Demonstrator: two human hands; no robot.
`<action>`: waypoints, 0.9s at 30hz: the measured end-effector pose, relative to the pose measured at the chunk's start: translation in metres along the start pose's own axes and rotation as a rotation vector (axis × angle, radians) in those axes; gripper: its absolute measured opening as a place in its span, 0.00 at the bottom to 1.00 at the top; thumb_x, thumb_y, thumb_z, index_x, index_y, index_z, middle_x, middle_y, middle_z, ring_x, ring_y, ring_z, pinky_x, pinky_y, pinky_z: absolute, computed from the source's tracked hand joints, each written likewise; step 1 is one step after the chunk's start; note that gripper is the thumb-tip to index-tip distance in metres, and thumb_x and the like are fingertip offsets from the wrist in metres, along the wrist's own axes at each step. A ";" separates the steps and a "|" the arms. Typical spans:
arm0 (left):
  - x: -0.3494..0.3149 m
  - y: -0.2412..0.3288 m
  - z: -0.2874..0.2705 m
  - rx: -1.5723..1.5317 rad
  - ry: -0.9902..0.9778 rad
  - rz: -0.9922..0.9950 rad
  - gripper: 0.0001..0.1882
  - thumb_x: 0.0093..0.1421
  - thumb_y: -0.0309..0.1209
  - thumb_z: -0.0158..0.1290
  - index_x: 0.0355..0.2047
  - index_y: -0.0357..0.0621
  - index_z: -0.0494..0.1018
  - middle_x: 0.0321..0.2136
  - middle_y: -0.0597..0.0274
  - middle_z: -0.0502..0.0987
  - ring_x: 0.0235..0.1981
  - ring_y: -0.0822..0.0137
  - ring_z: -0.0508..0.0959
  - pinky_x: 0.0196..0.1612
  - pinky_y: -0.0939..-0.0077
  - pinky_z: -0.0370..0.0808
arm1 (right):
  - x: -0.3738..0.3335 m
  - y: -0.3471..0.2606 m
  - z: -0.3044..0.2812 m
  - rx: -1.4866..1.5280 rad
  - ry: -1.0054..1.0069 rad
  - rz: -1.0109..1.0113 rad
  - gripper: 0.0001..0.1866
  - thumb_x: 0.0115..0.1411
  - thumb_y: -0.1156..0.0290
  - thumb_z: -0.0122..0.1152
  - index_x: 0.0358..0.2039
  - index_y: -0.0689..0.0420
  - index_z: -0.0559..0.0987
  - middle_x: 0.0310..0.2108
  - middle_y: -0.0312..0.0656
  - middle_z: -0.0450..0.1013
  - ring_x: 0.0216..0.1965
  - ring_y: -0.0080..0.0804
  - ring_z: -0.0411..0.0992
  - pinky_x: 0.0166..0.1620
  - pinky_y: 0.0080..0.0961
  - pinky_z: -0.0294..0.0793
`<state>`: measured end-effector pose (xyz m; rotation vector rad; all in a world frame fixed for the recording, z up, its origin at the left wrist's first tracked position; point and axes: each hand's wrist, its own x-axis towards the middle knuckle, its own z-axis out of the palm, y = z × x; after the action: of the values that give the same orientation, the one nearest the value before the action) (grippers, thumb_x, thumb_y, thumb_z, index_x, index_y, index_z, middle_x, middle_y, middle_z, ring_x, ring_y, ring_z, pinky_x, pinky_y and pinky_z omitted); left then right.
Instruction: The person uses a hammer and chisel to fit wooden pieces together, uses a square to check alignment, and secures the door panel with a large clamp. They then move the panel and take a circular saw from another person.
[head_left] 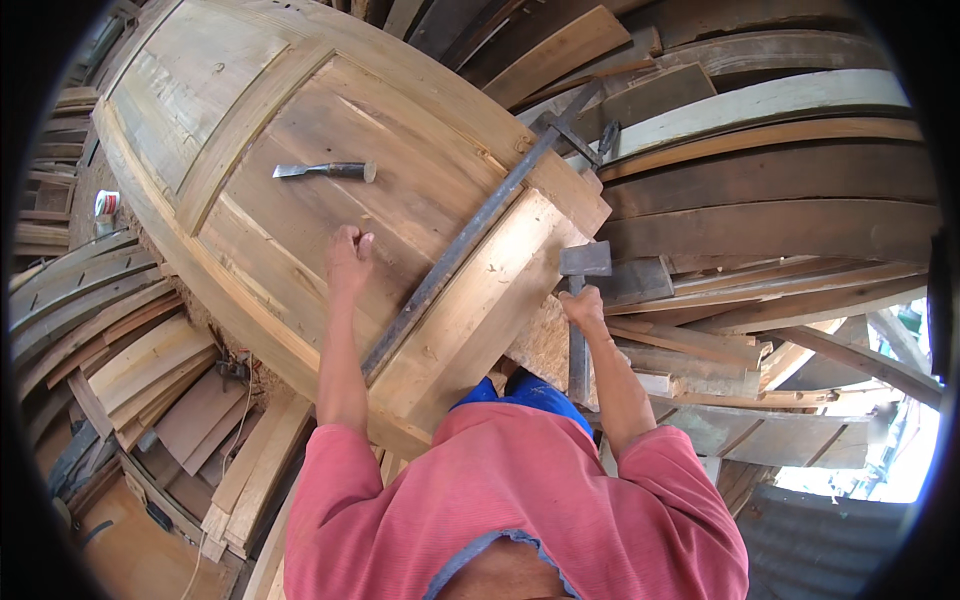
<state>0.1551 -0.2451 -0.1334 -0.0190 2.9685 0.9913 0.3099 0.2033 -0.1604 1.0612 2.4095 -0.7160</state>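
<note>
Pale wood forms the door (311,125), which lies flat before the person, its near end by the waist. Its frame (250,136) and panels (405,185) look joined, so much of the making seems done; yet a clamp (470,232) spans the near end and the wood looks unvarnished, so work seems left, how much cannot be told. Of the hands, the right hand (583,306) is closed round the hammer (586,259) just below its head; the left hand (349,256) is over the near panel, fingers loosely curled, nothing seen in it, contact unclear. A chisel (325,171) lies on that panel, blade leftward. What carries the door is hidden. Boards (770,172) crowd both sides of the room, with a white tub (106,204) at left and corrugated sheet (815,540) at lower right.
</note>
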 end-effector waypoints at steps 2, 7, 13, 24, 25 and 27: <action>-0.018 0.004 -0.019 -0.178 0.121 -0.072 0.10 0.65 0.33 0.56 0.38 0.38 0.71 0.30 0.48 0.77 0.32 0.51 0.78 0.39 0.60 0.74 | 0.000 0.002 -0.004 -0.034 -0.011 -0.042 0.20 0.56 0.63 0.68 0.33 0.72 0.78 0.23 0.52 0.78 0.22 0.38 0.79 0.28 0.36 0.78; -0.111 -0.019 -0.061 -0.820 0.346 -0.377 0.12 0.70 0.34 0.50 0.44 0.38 0.66 0.30 0.60 0.75 0.29 0.67 0.75 0.36 0.68 0.74 | -0.007 -0.010 -0.040 0.439 -0.181 -0.071 0.20 0.59 0.61 0.67 0.32 0.70 0.75 0.22 0.54 0.77 0.24 0.47 0.79 0.33 0.40 0.78; -0.305 -0.076 -0.053 0.095 0.476 -0.542 0.15 0.66 0.33 0.51 0.46 0.34 0.67 0.29 0.48 0.76 0.31 0.51 0.78 0.39 0.58 0.74 | 0.007 -0.046 -0.049 0.118 0.290 -0.422 0.23 0.62 0.61 0.62 0.45 0.69 0.71 0.42 0.71 0.74 0.47 0.69 0.74 0.51 0.53 0.73; -0.407 -0.033 0.036 -0.350 0.534 -0.752 0.14 0.62 0.41 0.58 0.41 0.44 0.81 0.31 0.55 0.81 0.33 0.59 0.79 0.40 0.65 0.75 | 0.103 0.021 -0.023 -0.195 0.050 -0.549 0.15 0.60 0.67 0.61 0.36 0.70 0.74 0.24 0.52 0.77 0.24 0.40 0.79 0.28 0.36 0.77; -0.414 -0.027 0.028 -0.414 0.577 -0.795 0.14 0.62 0.39 0.58 0.42 0.42 0.80 0.31 0.57 0.81 0.33 0.62 0.79 0.40 0.67 0.75 | 0.083 0.014 -0.012 -0.213 -0.047 -0.500 0.17 0.61 0.66 0.61 0.39 0.71 0.75 0.32 0.57 0.78 0.33 0.48 0.79 0.37 0.40 0.77; -0.416 -0.017 0.019 -0.577 0.649 -0.835 0.15 0.63 0.37 0.59 0.44 0.40 0.79 0.31 0.61 0.81 0.32 0.68 0.80 0.39 0.71 0.76 | 0.039 0.006 -0.012 -0.133 -0.224 -0.459 0.16 0.61 0.66 0.61 0.37 0.69 0.76 0.32 0.55 0.78 0.34 0.47 0.79 0.37 0.39 0.77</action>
<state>0.5712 -0.2442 -0.1528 -1.6716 2.4422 1.8058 0.2883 0.2359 -0.1744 0.3507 2.4780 -0.7576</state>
